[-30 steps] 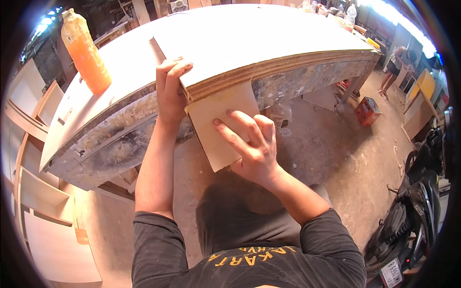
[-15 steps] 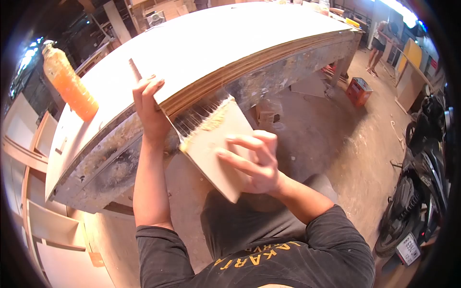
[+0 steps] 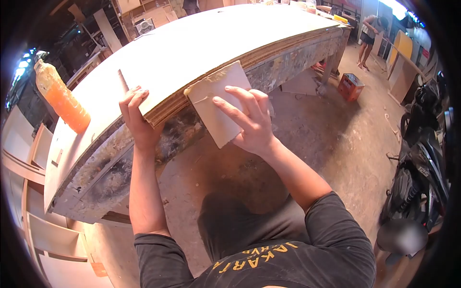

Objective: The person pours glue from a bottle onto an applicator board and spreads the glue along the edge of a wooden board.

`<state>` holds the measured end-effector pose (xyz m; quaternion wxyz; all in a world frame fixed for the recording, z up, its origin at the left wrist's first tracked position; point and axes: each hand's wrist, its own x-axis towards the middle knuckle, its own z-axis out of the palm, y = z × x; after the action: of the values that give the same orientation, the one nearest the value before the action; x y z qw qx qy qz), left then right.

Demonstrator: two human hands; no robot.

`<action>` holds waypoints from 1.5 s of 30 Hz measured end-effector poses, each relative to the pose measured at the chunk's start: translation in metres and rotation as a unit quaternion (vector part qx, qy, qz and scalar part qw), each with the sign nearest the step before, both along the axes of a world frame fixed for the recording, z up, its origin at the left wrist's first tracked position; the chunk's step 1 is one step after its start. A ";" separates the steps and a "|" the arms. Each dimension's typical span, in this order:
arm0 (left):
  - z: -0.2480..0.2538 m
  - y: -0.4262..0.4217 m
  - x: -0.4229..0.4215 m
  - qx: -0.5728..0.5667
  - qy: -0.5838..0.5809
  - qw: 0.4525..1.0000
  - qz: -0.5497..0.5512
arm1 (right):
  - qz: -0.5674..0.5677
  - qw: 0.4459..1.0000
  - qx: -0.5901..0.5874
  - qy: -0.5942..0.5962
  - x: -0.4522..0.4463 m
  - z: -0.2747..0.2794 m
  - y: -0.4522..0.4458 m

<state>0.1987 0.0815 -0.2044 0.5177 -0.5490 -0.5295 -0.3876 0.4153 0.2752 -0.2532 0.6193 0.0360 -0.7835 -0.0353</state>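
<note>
My right hand point(image 3: 249, 120) grips a thin, pale flat spreader point(image 3: 216, 108), two fingers stretched over its face and the thumb side hidden behind it. Yellowish glue coats the spreader's upper edge, which lies close to the layered edge of a stack of wooden sheets point(image 3: 259, 52). My left hand point(image 3: 139, 117) is wrapped round the near left corner of the stack, fingers on top. A narrow strip point(image 3: 123, 80) sticks up beyond those fingers. The white top sheet point(image 3: 192, 45) is brightly lit.
A bottle of orange liquid point(image 3: 65, 101) stands at the left on the worktable point(image 3: 110, 175). A red tin point(image 3: 351, 88) is on the floor to the right. Another person point(image 3: 369, 41) stands at the far right. A motorcycle point(image 3: 422, 163) is at the right edge, shelving point(image 3: 53, 235) at the left.
The spreader, pulled back with glue strands stretching from the stack's edge half a second ago, is up beside that edge again, further right of my left hand. The view has shifted slightly.
</note>
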 end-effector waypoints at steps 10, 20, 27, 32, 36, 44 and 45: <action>-0.001 0.000 0.002 -0.001 -0.010 1.000 -0.005 | 0.027 1.000 -0.012 0.004 -0.005 0.005 0.003; -0.001 0.000 0.001 -0.001 -0.001 1.000 0.006 | 0.036 0.995 -0.052 -0.077 0.021 -0.013 -0.003; 0.000 0.002 0.005 -0.003 -0.015 1.000 0.003 | 0.284 0.919 -0.259 0.092 0.043 -0.037 0.022; 0.000 0.000 0.005 -0.001 -0.011 1.000 0.017 | 0.516 0.614 -0.539 0.258 0.052 -0.017 0.034; -0.001 0.000 0.005 0.002 -0.016 1.000 0.017 | 0.222 0.929 -0.192 0.224 0.031 -0.006 0.063; 0.000 -0.002 0.005 -0.012 -0.015 1.000 0.013 | -0.001 1.000 -0.002 0.003 0.011 0.002 0.075; 0.000 -0.003 0.005 -0.012 -0.018 1.000 0.015 | 0.003 1.000 -0.008 0.004 0.010 0.002 0.074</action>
<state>0.2038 0.0790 -0.2043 0.5071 -0.5402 -0.5512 -0.3836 0.4252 0.3491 -0.2510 0.6225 0.0334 -0.7814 -0.0275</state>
